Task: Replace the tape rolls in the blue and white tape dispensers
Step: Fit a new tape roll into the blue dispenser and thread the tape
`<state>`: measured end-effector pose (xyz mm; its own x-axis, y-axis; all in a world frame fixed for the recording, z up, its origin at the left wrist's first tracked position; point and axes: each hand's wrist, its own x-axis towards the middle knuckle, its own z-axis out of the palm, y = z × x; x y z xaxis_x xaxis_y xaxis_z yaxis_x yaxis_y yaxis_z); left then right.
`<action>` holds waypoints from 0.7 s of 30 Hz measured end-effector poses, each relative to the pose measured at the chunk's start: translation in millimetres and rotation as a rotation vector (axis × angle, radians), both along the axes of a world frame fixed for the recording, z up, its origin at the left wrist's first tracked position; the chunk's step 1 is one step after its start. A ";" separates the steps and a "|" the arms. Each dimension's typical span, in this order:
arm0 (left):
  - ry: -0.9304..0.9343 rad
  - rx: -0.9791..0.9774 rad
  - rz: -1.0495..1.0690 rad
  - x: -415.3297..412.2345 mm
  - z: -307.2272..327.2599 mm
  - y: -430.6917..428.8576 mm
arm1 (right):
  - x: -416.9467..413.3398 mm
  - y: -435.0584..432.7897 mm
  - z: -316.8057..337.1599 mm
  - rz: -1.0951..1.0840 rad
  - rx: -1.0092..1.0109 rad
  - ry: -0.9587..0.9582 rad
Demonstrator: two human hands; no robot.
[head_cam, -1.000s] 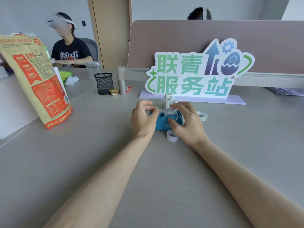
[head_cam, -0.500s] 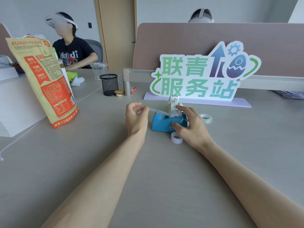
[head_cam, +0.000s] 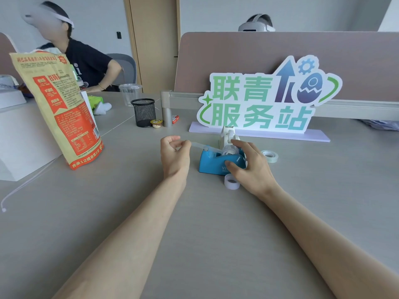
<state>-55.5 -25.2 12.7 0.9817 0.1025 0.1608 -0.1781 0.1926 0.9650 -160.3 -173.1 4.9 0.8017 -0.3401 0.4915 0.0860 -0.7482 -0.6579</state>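
The blue dispenser [head_cam: 218,164] is pinned to the desk by the right hand [head_cam: 251,167], while the tape end [head_cam: 199,145] is pinched in the left hand [head_cam: 174,155]. Probably best if tape gets pulled straight over the cutter. A roll [head_cam: 229,151] is seated inside it; the white dispenser [head_cam: 227,134] sits behind, contents hidden.

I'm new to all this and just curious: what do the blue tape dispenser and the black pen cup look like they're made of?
The blue tape dispenser looks like moulded plastic: smooth, evenly coloured, with a soft sheen and rounded edges. The black pen cup looks like metal wire mesh, since a fine grid shows through its walls under a solid rim; painted or coated, probably.
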 end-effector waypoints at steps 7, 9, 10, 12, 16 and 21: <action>0.012 0.014 0.010 0.8 -0.3 1.9 | 1.2 -0.4 -1.5 -0.002 -0.027 0.002; 0.014 0.022 0.015 1.2 -0.5 2.3 | 1.7 -0.2 -1.8 0.000 -0.042 0.004; 0.013 0.025 0.018 1.7 -0.6 2.4 | 1.9 -0.2 -1.8 0.003 -0.046 0.003; 0.009 0.030 0.026 2.0 -0.8 2.6 | 2.3 0.0 -1.8 0.008 -0.047 0.003; 0.009 0.046 0.028 2.6 -3.1 2.3 | 3.9 -0.3 -2.6 0.007 -0.042 0.005; 0.029 0.064 0.027 5.7 -5.7 2.3 | 3.2 -0.6 -2.9 0.012 -0.030 0.000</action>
